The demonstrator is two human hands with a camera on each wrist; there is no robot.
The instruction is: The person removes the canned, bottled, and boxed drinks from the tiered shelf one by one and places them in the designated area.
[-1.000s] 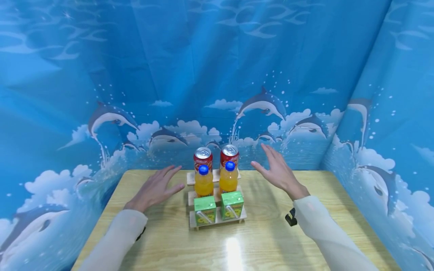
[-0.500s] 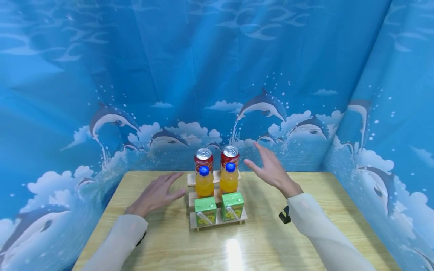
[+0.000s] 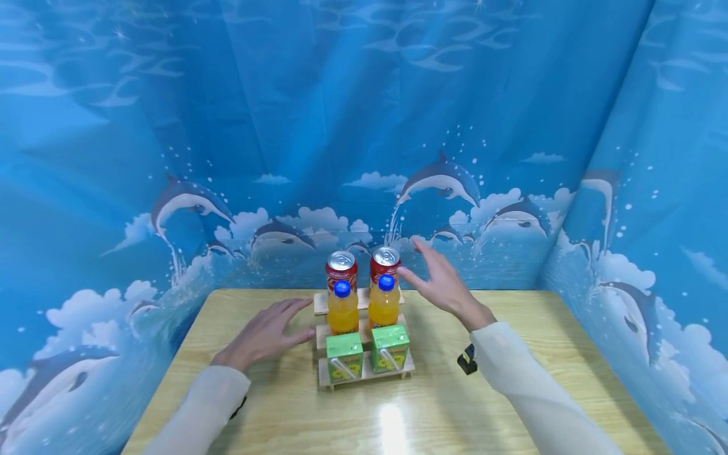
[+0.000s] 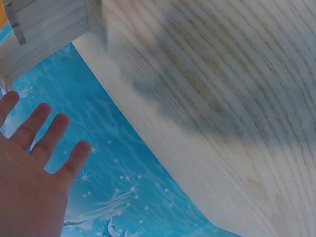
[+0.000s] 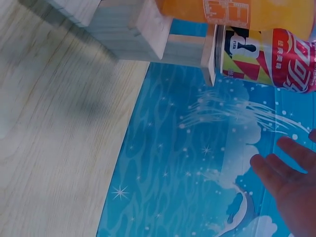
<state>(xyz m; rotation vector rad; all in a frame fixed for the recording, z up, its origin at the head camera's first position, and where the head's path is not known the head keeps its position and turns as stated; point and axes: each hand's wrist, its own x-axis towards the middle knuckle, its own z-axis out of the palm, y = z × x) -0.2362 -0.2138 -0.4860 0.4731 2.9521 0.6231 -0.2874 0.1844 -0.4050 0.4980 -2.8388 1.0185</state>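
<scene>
A three-tier wooden rack (image 3: 321,338) stands near the table's far edge. Its top tier carries two red soda cans (image 3: 341,272) (image 3: 386,262), the middle one two orange juice bottles (image 3: 343,314) (image 3: 384,308) with blue caps, and the lowest two green juice boxes (image 3: 344,359) (image 3: 390,349) with straws. My left hand (image 3: 264,335) has its thumb and fingertips close by the rack's left side; contact cannot be told. Beside the right can, my right hand (image 3: 443,284) spreads its fingers. In the right wrist view, a gap separates those fingers from the can (image 5: 291,61).
A light wooden table (image 3: 455,404) lies under the rack. Blue dolphin-print cloth (image 3: 364,126) hangs behind it and at both sides. Black straps (image 3: 467,360) show at the wrists.
My right hand has moved left, closer to the right can. My left hand has shifted slightly right, nearer the rack. The rack and drinks stay where they were, apart from a small view shift.
</scene>
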